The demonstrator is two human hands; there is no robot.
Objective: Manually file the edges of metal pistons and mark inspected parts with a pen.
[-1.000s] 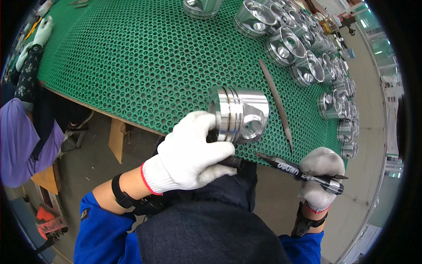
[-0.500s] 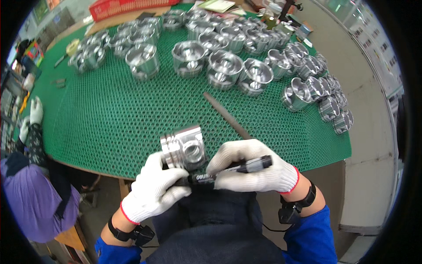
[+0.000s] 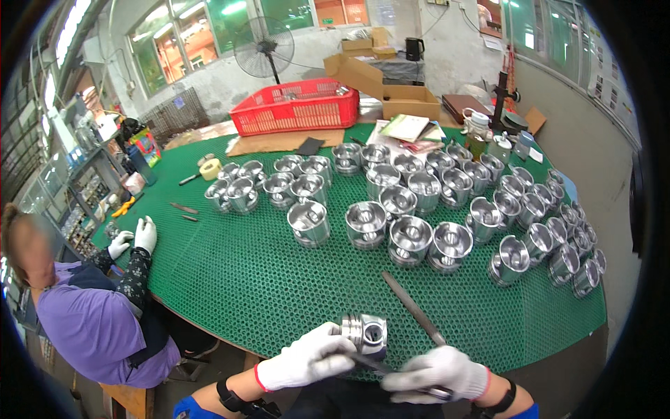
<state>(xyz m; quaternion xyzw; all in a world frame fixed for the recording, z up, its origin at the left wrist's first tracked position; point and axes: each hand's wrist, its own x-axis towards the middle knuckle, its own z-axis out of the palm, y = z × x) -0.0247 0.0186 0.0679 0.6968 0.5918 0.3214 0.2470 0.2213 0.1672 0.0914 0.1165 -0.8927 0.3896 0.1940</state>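
A black marker (image 3: 372, 363) spans the gap between my two hands, slanting down to the right and a little blurred. My left hand (image 3: 307, 357) pinches its left end. My right hand (image 3: 443, 372) is closed around the other part, and the marker's end shows below those fingers. Both hands wear white knitted gloves. Just beyond my left fingers a silvery metal piston (image 3: 354, 329) lies on its side, its pin hole facing up. A long flat file (image 3: 410, 305) rests on the green mat (image 3: 244, 286) beyond my right hand.
Several pistons (image 3: 412, 234) stand in groups across the far and right parts of the table. A red crate (image 3: 296, 112), a cardboard box (image 3: 410, 102) and a tape roll (image 3: 210, 169) are farther back. At the left sits a co-worker (image 3: 98, 314) with gloved hands on the table edge.
My view has tilted up, bringing the room's far side into the picture. The marker now slants down to the right, and my right hand has turned over more, its back facing up.
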